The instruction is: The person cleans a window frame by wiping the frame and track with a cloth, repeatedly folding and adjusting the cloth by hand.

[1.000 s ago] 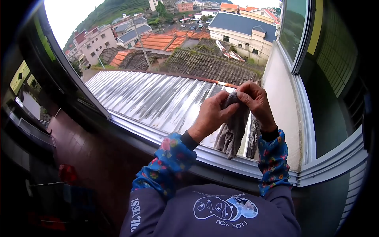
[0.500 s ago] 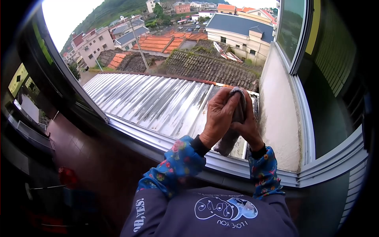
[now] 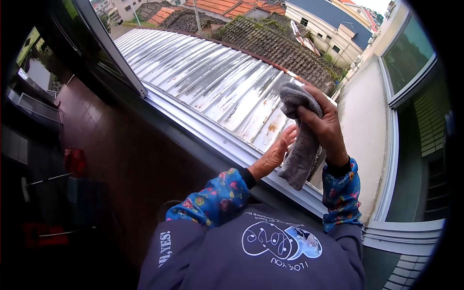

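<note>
A grey cloth (image 3: 303, 157) hangs folded from my right hand (image 3: 325, 121), whose fingers and thumb are wrapped round its upper part. The cloth's lower end dangles above the window's metal sill track (image 3: 212, 137). My left hand (image 3: 275, 152) is just left of the cloth, its fingers stretched out and partly behind the cloth. Whether those fingertips touch the cloth I cannot tell. Both forearms wear blue flowered sleeve covers with black cuffs.
Outside lies a corrugated metal roof (image 3: 193, 77), with tiled roofs (image 3: 270, 41) beyond. A pale wall (image 3: 365, 130) and a sliding window pane (image 3: 410, 55) stand at the right. Indoors at the left are a reddish tiled floor (image 3: 104, 125) and a red object (image 3: 74, 161).
Both hands gripped the cloth before; my left hand has let go and lowered to the left. My right hand now holds the cloth, further right. The view has tilted down and turned.
</note>
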`<state>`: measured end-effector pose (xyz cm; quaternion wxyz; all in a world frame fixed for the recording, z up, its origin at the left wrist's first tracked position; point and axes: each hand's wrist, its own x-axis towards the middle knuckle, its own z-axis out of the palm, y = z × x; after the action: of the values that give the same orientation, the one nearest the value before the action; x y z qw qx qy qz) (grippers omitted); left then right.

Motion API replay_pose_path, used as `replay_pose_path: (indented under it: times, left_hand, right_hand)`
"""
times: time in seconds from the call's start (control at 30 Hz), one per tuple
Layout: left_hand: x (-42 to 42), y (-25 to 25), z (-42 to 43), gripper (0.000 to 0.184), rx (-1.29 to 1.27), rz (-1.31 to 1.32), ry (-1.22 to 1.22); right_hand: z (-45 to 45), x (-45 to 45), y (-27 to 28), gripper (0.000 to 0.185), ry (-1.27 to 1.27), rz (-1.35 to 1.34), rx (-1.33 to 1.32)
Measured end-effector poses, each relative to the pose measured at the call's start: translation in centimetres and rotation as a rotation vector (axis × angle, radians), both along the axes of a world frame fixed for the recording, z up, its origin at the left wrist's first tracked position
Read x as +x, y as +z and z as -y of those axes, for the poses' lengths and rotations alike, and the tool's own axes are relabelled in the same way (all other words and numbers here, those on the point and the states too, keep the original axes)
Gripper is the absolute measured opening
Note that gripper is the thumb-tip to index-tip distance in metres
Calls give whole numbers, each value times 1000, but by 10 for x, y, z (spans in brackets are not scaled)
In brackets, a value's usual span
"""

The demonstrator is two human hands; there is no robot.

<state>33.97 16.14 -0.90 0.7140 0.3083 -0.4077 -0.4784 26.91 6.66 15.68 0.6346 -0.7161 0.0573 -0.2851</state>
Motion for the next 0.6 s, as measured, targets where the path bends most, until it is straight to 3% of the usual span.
replay_pose_path:
  times: [0.03,0.1,0.2,0.27,0.33,0.37,0.47,0.53,0.6]
  left_hand:
    - [-3,-18,0,79,45,158,-26]
    - [-13,-85,4,69,30,574,182]
    - [-14,-130,-16,73,-79,1041,563]
    - [-4,-126,-25,77,20,1016,599]
    - [9,-100,-41,82,261,632,415]
    - [12,-106,-39,62,240,530,534]
    - [29,-88,-33,56,217,-170,479]
    - [56,-41,-43,57,162,-786,405]
    - [81,-25,-49,54,136,-1029,360]
  right_hand:
    - [1,20,1,37,71,-98,57]
    - [-1,64,-8,34,217,-293,130]
    - [-7,136,-43,29,320,-508,-3]
    - [0,180,-90,29,385,-469,-117]
    - [-9,212,-109,32,380,-525,-250]
    - [-14,227,-123,36,429,-518,-145]
    - [-35,266,-137,39,400,-470,-276]
    - [-45,293,-144,40,356,-437,-423]
    - [-52,320,-153,41,335,-444,-518]
